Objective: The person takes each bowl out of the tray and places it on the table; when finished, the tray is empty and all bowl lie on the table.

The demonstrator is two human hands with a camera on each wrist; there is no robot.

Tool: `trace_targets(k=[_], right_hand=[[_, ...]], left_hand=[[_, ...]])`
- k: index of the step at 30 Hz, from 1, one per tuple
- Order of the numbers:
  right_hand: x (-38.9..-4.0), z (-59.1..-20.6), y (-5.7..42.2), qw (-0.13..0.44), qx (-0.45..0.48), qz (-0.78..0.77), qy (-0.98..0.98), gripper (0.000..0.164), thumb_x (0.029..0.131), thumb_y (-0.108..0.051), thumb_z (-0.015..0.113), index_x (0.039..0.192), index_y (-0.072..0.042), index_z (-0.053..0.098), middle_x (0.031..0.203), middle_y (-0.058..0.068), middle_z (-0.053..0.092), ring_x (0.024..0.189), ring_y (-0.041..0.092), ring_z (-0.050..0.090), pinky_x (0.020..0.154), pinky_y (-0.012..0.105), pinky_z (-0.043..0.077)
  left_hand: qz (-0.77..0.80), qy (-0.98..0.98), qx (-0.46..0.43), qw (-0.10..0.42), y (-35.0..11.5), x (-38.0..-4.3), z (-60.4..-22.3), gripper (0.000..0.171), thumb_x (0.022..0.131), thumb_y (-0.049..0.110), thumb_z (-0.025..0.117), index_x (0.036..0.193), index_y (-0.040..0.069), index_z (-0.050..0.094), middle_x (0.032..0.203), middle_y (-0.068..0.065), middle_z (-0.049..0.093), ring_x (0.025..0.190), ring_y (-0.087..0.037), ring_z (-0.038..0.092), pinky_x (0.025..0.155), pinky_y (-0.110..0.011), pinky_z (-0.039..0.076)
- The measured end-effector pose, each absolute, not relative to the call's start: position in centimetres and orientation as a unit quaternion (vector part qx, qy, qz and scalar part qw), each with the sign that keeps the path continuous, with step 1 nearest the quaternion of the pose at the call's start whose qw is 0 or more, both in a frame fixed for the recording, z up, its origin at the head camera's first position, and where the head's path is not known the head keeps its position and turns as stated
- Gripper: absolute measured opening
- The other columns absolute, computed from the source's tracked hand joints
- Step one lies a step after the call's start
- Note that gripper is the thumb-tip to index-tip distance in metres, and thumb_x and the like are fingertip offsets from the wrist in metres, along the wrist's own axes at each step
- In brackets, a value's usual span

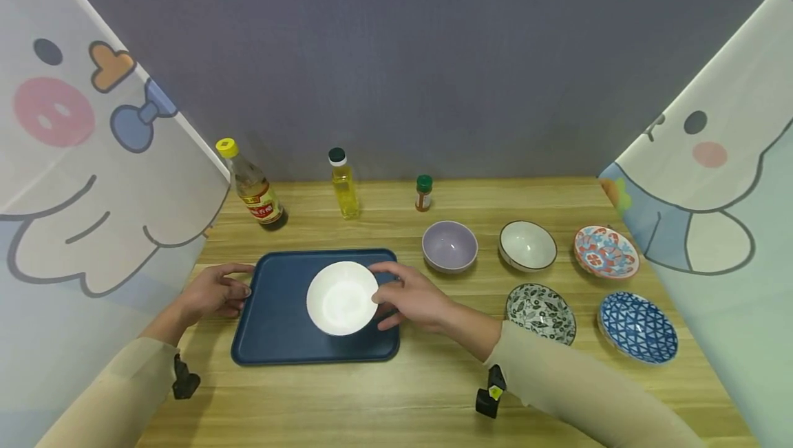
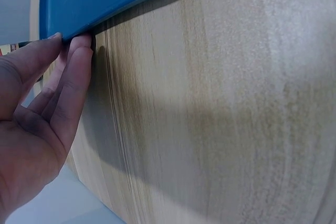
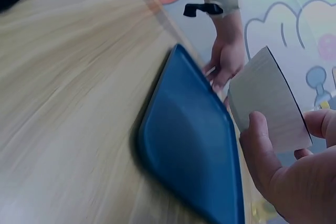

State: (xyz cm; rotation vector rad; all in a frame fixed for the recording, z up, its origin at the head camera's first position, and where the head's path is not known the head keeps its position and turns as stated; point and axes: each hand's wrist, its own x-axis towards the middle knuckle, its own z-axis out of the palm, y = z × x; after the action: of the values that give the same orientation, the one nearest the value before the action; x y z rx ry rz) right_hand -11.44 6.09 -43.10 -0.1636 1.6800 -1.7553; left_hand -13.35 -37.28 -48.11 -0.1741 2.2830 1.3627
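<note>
My right hand (image 1: 416, 299) grips a white bowl (image 1: 343, 298) by its right side. In the right wrist view this bowl (image 3: 269, 102) is above the blue tray (image 3: 186, 129), with the thumb against its outer wall. The head view shows it over the right half of the tray (image 1: 275, 324), opening facing up. At the tray's left edge, my left hand (image 1: 217, 291) pinches the rim. In the left wrist view the thumb of the left hand (image 2: 50, 93) lies on the tray's rim (image 2: 113, 14), and the fingertips are at its underside.
A yellow-capped sauce bottle (image 1: 260, 197), an oil bottle (image 1: 345, 190) and a green-capped jar (image 1: 424, 195) stand along the back. To the right sit a purple bowl (image 1: 449, 247), a dark-rimmed white bowl (image 1: 528, 246) and several patterned dishes, including a blue one (image 1: 638, 327).
</note>
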Motion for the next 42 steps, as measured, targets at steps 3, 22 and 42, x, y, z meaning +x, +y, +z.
trace_targets(k=[3,22,42], right_hand=[[-11.1,-43.4,7.9,0.334,-0.054,-0.673,0.657,0.065,0.091,-0.008,0.063,0.153,-0.011,0.044,0.105,0.017,0.072,0.093,0.032,0.072,0.075,0.045,0.063],[-7.6,-45.8,16.4,0.286,-0.001,-0.675,0.68,0.064,0.096,-0.002,0.055,0.156,-0.005,0.034,0.127,0.028,0.062,0.102,0.032,0.069,0.079,0.054,0.061],[-4.2,-47.7,18.0,0.221,0.043,-0.676,0.702,0.061,0.1,0.002,0.048,0.157,-0.001,0.028,0.129,0.033,0.059,0.103,0.03,0.068,0.075,0.053,0.061]], left_hand=[[0.498,0.832,-0.066,0.237,-37.3,-13.4,-48.2,0.064,0.097,-0.002,0.063,0.155,-0.005,0.036,0.1,-0.011,0.074,0.076,-0.023,0.07,0.068,-0.044,0.062],[0.493,0.835,-0.062,0.236,-37.3,-13.2,-48.2,0.065,0.098,0.002,0.065,0.156,-0.004,0.035,0.104,-0.014,0.074,0.078,-0.024,0.07,0.068,-0.044,0.062],[0.488,0.839,-0.06,0.234,-37.5,-13.4,-48.3,0.064,0.099,0.001,0.063,0.156,-0.004,0.035,0.102,-0.013,0.074,0.077,-0.024,0.07,0.068,-0.044,0.062]])
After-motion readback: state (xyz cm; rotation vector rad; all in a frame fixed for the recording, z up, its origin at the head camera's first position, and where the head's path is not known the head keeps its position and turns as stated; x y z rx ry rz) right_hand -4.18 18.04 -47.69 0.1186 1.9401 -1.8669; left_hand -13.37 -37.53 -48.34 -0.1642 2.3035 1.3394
